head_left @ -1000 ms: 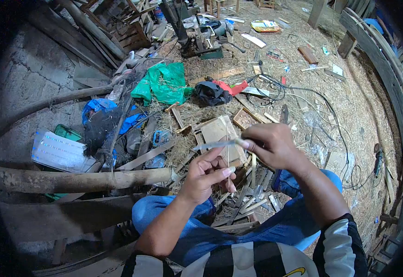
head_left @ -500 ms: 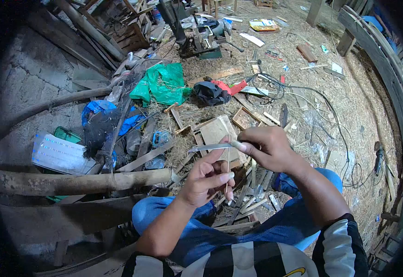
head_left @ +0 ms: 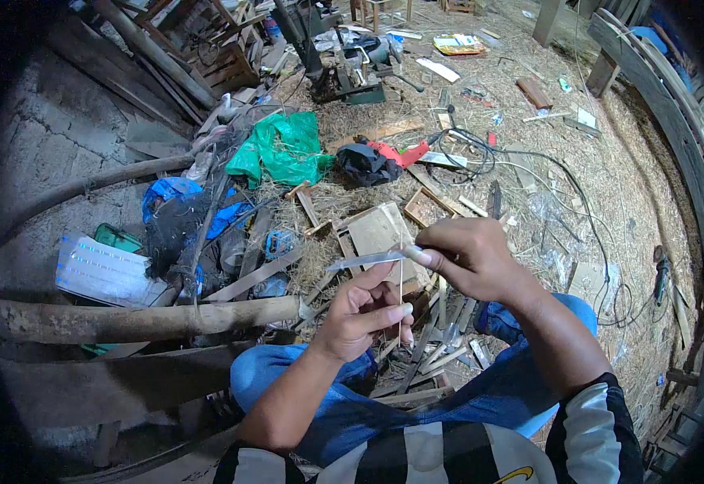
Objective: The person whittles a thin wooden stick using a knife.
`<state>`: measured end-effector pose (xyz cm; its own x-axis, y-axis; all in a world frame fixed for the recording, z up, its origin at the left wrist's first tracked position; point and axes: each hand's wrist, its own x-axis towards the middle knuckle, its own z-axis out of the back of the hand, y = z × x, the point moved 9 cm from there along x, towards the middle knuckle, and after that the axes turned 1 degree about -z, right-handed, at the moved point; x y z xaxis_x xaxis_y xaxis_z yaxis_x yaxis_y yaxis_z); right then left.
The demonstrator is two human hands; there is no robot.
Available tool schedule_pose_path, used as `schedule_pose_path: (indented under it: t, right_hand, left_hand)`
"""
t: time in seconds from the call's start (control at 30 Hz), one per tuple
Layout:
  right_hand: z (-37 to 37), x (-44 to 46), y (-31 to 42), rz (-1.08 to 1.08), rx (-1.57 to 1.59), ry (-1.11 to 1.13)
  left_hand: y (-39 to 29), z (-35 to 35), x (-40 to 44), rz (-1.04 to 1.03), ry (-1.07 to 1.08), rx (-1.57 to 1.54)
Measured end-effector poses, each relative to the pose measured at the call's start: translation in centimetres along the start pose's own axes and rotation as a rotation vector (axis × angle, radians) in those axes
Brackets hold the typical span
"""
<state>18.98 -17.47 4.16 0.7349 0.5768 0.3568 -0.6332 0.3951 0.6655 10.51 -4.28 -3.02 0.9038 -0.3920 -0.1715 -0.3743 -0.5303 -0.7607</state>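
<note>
My left hand (head_left: 360, 319) is closed, with the thumb pinching a thin, pale wooden stick (head_left: 400, 289) that stands nearly upright. Across the stick's upper part lies the flat blade of a knife (head_left: 362, 261), pointing left. My right hand (head_left: 473, 256) is closed round the knife's grip end, which its fingers hide. The right thumb is by the stick, where the blade meets it. Just below the blade is my left index finger.
Wood offcuts (head_left: 429, 363) lie between my knees. Ahead are a small wooden box (head_left: 429, 207), a red power tool (head_left: 400, 153) with a dark cloth, and a green plastic sheet (head_left: 279, 149). A bamboo pole (head_left: 134, 318) runs along the left; an angle grinder (head_left: 660, 278) lies right.
The blade has tilted slightly, its tip a little lower and its face brighter. My left index finger has drawn down below the blade. Both hands keep their holds.
</note>
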Motion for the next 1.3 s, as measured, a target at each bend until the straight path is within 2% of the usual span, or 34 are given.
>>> schedule_pose_path:
  t: [0.1,0.17,0.33,0.43,0.5,0.6,0.67,0.73,0.93,1.0,1.07,1.13,1.2,1.27,1.3]
  right_hand:
    - [-0.3,0.1,-0.3,-0.001,-0.035,0.035]
    - [0.5,0.3,-1.2,-0.078,-0.064,0.008]
    - [1.1,0.5,-1.7,-0.082,-0.096,-0.04]
    - [1.0,0.5,-3.1,-0.169,-0.131,0.005]
    - [1.6,0.6,-4.3,-0.218,-0.195,-0.056]
    - [2.5,0.8,-3.5,-0.184,-0.11,-0.118]
    - [2.0,0.5,-2.4,-0.171,-0.068,-0.094]
    - [0.9,0.2,-0.8,-0.055,0.008,-0.028]
    - [-0.6,0.1,-1.9,-0.073,-0.019,0.01]
    - [0.5,0.4,-4.1,-0.227,-0.062,-0.041]
    - [1.1,0.5,-4.2,-0.252,-0.068,-0.051]
    - [1.0,0.4,-4.2,-0.302,0.061,-0.038]
    - [0.3,-0.1,-3.3,-0.258,0.152,-0.071]
    - [-0.3,-0.1,-0.9,-0.09,0.091,-0.001]
    - [-0.7,-0.1,-0.9,-0.098,0.064,0.04]
  left_hand:
    - [0.3,0.2,-0.1,0.004,-0.017,-0.02]
    - [0.0,0.1,0.0,0.016,-0.015,-0.026]
    - [0.0,0.5,0.4,0.018,-0.028,-0.016]
    - [0.0,0.8,0.3,0.007,-0.034,-0.044]
    - [0.1,0.5,0.0,0.045,0.002,0.047]
    - [0.1,0.1,0.0,0.046,0.042,0.051]
    - [-0.2,0.0,0.0,0.039,0.02,0.006]
    - [-0.1,0.0,0.0,0.041,0.003,-0.033]
    - [0.6,-0.3,-0.2,0.091,0.069,-0.166]
    - [0.4,-0.8,-0.1,0.088,0.105,-0.128]
    - [0.3,-1.0,0.0,0.098,0.106,-0.134]
    - [0.3,-0.9,0.0,0.1,0.099,-0.144]
    - [0.5,-0.5,0.0,0.104,0.067,-0.159]
    - [0.9,-0.2,-0.1,0.106,0.069,-0.146]
    - [1.0,-0.2,-0.1,0.107,0.073,-0.132]
